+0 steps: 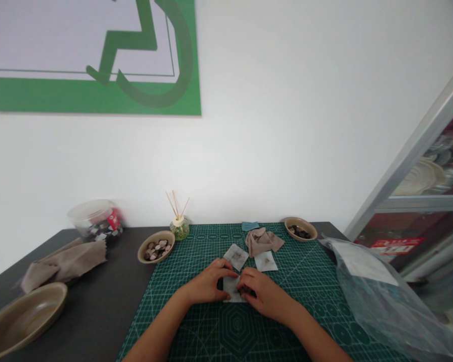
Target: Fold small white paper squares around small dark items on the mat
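A small white square pouch (232, 287) of thin material lies on the green cutting mat (196, 322) between my hands. My left hand (209, 282) has its thumb and index finger at the left and top edges of this pouch. Over its right side, my right hand (262, 292) is closed in a pinch; something dark shows at the fingertips, too small to make out. Just beyond the hands are two more white square pouches, one (236, 257) tilted at an angle and one (266, 261) to its right, both with a greyish patch in the middle.
Behind the pouches sit a crumpled beige cloth (262, 242) and a blue piece (250, 226). Bowls of dark and pale pieces stand left (156, 247) and right (301, 229). A reed diffuser (179, 227), clear tub (96, 221), another cloth (66, 264), oval bowl (26, 317) and plastic bag (385, 291) surround the mat.
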`<act>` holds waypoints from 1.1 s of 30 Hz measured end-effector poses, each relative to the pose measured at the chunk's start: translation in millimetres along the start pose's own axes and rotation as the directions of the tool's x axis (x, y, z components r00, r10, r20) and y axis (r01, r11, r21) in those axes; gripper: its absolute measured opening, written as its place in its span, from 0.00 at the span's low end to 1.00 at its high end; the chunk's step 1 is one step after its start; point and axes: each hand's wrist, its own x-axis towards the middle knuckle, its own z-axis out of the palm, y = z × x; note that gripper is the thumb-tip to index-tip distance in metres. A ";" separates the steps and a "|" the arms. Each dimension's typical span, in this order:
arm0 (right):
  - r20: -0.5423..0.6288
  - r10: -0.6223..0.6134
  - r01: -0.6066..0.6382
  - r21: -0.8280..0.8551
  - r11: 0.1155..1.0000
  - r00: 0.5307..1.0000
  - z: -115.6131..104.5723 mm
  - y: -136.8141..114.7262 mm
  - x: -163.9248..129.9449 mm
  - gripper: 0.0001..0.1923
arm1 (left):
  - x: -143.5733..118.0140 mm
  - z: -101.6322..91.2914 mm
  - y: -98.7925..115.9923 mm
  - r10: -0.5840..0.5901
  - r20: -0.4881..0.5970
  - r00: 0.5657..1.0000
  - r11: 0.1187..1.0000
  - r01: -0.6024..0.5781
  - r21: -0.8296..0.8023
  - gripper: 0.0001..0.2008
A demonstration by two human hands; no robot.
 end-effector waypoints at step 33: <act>-0.022 0.029 -0.028 0.024 0.999 0.999 -0.3 -0.9 0.8 0.09 | -0.1 0.0 1.1 -0.009 0.002 1.000 1.000 0.009 -0.005 0.27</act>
